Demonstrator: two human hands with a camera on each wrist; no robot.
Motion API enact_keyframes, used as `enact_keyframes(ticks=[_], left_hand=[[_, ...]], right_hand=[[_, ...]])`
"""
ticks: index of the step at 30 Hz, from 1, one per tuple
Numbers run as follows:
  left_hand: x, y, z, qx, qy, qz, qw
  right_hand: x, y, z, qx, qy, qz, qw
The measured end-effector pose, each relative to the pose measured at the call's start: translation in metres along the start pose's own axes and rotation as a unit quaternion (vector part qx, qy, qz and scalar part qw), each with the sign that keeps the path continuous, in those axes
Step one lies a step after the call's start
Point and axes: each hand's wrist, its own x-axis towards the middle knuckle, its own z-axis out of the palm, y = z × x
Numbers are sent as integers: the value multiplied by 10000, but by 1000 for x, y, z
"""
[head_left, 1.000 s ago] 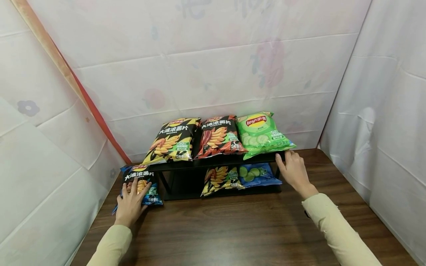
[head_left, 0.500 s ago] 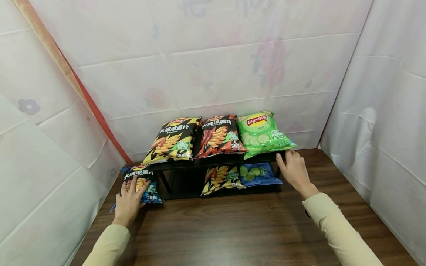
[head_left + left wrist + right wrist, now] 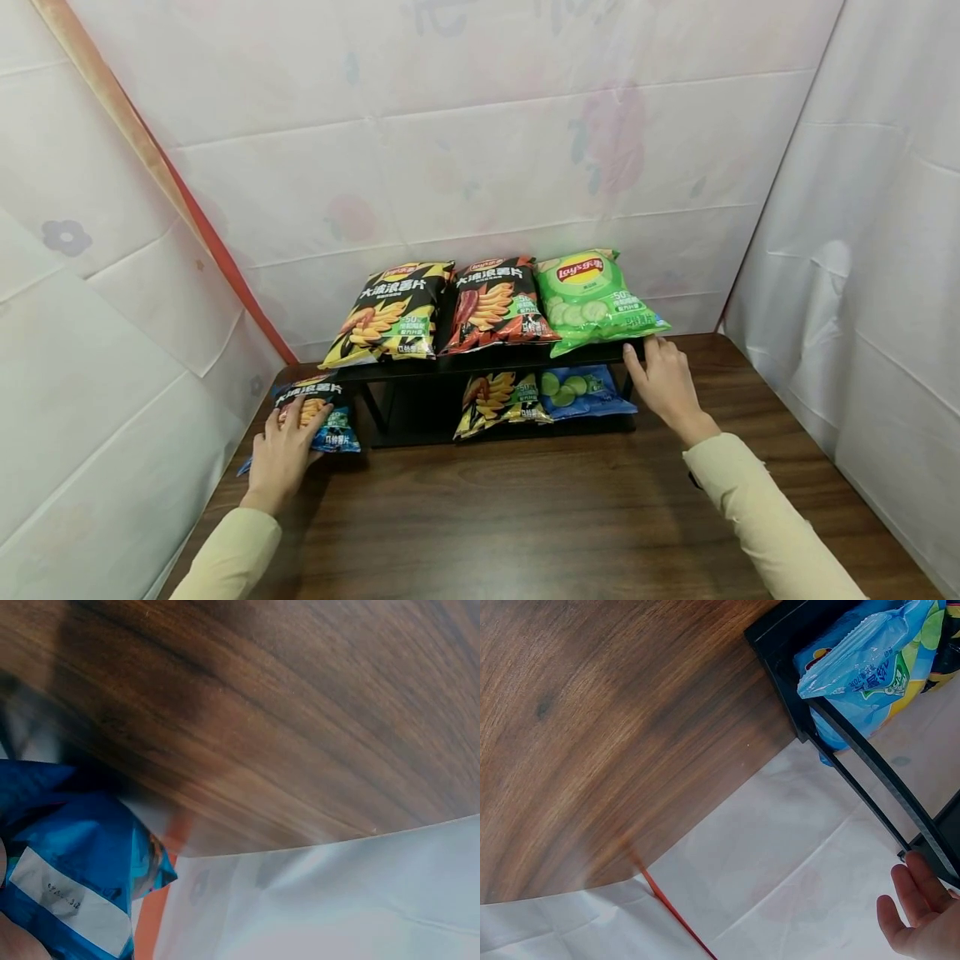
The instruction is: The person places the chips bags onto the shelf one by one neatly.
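Note:
At the left end of the rack my left hand (image 3: pixel 281 454) grips a black-and-blue bag of chips (image 3: pixel 341 433), fingers spread over its printed front. From the left wrist, the blue back of this chip bag (image 3: pixel 86 840) shows a white label, with the fingers at the frame's left edge. My right hand (image 3: pixel 667 387) holds the right end of the two-tier black rack (image 3: pixel 480 360), thumb at the front of the upper shelf. In the right wrist view several fingers of the right hand (image 3: pixel 919 911) show by the shelf end, loosely bent.
Yellow-black (image 3: pixel 390 312), red-black (image 3: pixel 498 304) and green (image 3: pixel 592 304) chip bags lie on the upper shelf. Below sit a smaller yellow-black bag (image 3: pixel 498 404) and a blue bag (image 3: pixel 585 393). White cloth (image 3: pixel 480 183) walls surround the wooden table (image 3: pixel 480 517).
My left hand has moved slightly left with the black-and-blue chip bag, which tilts more. The right hand and the rack have stayed in place.

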Motion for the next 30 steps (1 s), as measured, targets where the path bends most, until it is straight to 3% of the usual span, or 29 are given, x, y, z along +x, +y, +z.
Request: enact_keyframes(ticks=[12,30], left_hand=[[-2,0,-26,44,42,163,9998],[-5,18,-68,67,-346,166,9992]], right_hand=[[0,0,1,22,10,-3,10000],[0,-1,0,43,-65,64,9999]])
